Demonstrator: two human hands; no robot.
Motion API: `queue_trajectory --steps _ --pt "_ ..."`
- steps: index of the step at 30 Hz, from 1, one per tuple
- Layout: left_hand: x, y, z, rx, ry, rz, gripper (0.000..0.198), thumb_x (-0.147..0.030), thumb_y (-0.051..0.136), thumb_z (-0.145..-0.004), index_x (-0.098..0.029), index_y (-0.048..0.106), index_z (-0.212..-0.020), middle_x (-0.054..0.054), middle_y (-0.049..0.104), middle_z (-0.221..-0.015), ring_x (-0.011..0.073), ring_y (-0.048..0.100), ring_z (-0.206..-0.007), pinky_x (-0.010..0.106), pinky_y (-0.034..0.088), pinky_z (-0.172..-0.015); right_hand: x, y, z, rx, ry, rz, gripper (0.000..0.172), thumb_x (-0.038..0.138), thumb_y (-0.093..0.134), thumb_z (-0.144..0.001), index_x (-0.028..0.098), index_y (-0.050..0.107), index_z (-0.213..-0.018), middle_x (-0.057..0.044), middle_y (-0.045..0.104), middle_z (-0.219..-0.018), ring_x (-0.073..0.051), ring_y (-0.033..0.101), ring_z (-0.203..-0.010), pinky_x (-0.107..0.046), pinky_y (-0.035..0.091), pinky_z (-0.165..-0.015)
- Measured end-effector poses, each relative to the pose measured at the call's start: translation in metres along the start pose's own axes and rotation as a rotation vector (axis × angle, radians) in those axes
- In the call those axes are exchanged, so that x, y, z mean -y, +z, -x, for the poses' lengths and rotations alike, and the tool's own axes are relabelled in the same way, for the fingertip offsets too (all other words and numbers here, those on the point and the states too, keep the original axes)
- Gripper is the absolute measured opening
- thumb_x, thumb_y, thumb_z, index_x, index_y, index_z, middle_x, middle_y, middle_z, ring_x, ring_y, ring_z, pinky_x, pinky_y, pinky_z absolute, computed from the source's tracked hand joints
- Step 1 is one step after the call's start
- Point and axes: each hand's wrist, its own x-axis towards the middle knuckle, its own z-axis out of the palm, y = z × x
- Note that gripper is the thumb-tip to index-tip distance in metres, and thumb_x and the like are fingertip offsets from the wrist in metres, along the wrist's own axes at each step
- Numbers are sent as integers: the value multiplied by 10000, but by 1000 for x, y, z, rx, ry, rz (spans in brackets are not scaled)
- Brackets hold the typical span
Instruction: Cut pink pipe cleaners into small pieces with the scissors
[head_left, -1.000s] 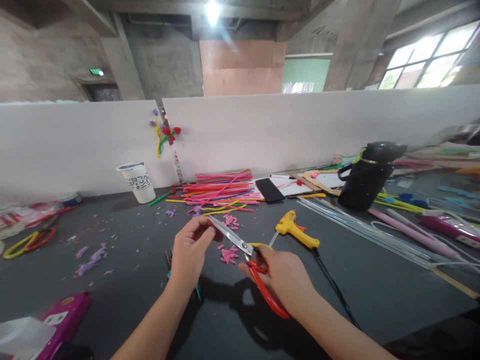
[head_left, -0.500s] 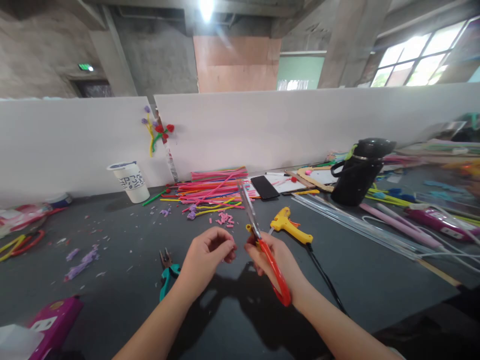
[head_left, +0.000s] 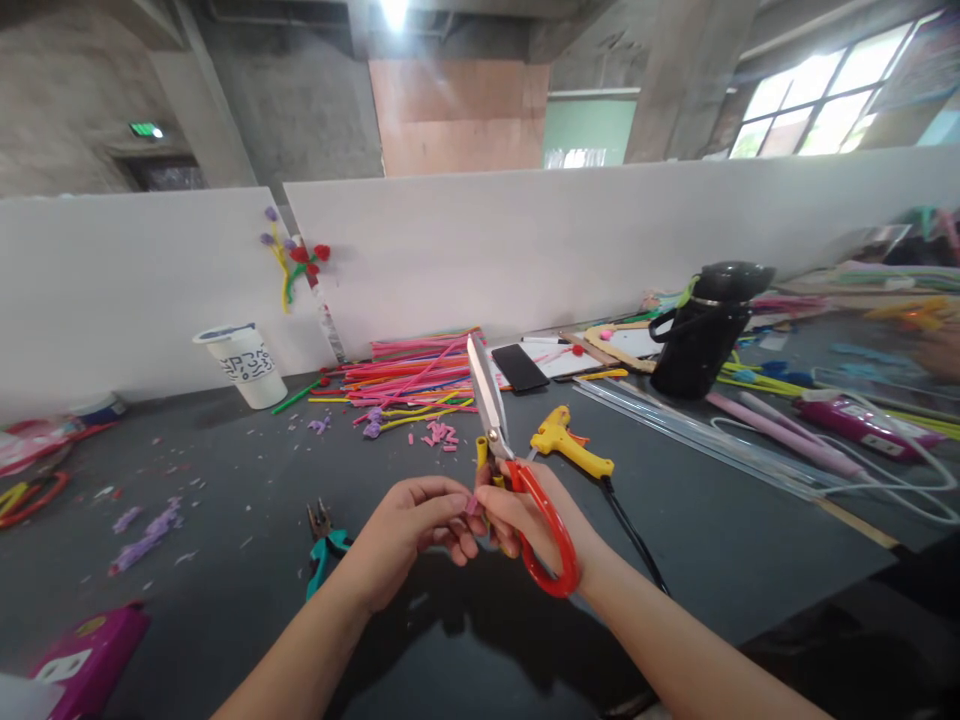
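My left hand (head_left: 424, 525) is closed in a pinch on a small pink piece (head_left: 473, 506), like the cut bits on the table. Close against it, my right hand (head_left: 536, 510) grips a pair of scissors (head_left: 547, 535) with red handles, blades pointing up and away. The fingertips of my right hand reach the pink piece too. Beside the scissors' pivot a short yellow tube-like piece (head_left: 481, 452) sticks up from the right hand; its lower part is hidden by fingers. Cut pink bits (head_left: 440, 434) lie beyond the hands.
Teal pliers (head_left: 324, 555) lie left of my hands, a yellow glue gun (head_left: 570, 445) with its cord to the right. Behind are pink pipe cleaners (head_left: 412, 372), a phone (head_left: 520, 368), a white cup (head_left: 244, 368) and a black jug (head_left: 701, 335). Clear rods (head_left: 675, 430) stretch rightward.
My hands have come together, and the left fingertips with the pink piece now meet the right fingers. The scissors have turned so their blades show broadside. The view has shifted slightly right.
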Motion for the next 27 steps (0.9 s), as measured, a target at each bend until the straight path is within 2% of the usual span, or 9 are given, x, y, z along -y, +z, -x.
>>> queue_trajectory --steps 6,9,12,17,21,27 --pt "0 1 1 32 -62 94 113 -218 583 -682 -115 595 -637 50 593 -626 88 525 -480 194 402 -464 -1 1 -2 -28 48 79 93 270 472 -685 183 447 -709 105 442 -408 -41 369 -290 -148 299 -311" --pt "1 1 1 -1 -54 68 104 -217 598 -666 -119 582 -632 36 582 -592 87 515 -459 195 394 -447 -1 1 -2 -39 24 72 144 329 475 -701 188 445 -706 104 416 -402 -49 367 -302 -163 311 -328" --pt "0 0 -1 -146 52 -12 106 -234 602 -664 -133 571 -649 11 574 -555 89 504 -459 204 396 -456 -2 -1 -1 -90 -27 156 200 392 454 -726 193 440 -701 96 383 -421 -64 380 -344 -186 330 -372" --pt "-3 -6 -3 -437 286 -106 94 -232 606 -656 -148 565 -653 -11 583 -549 94 514 -485 215 416 -503 -10 -4 2 -195 -159 765 189 388 470 -726 201 451 -709 31 514 -572 -114 494 -519 -216 336 -494" --pt "-4 -9 -3 -559 381 -13 105 -237 599 -654 -153 537 -650 -10 587 -582 103 528 -509 227 423 -517 -17 -1 5 -191 -191 1092 190 392 422 -776 207 465 -784 4 573 -623 -145 539 -555 -229 293 -494" --pt "-3 -8 -2 -689 494 41 60 -173 558 -656 -163 500 -646 -50 509 -522 77 484 -476 194 394 -482 -18 6 7 -163 -137 1323 215 388 434 -781 183 486 -819 -50 617 -739 -181 578 -628 -255 280 -511"
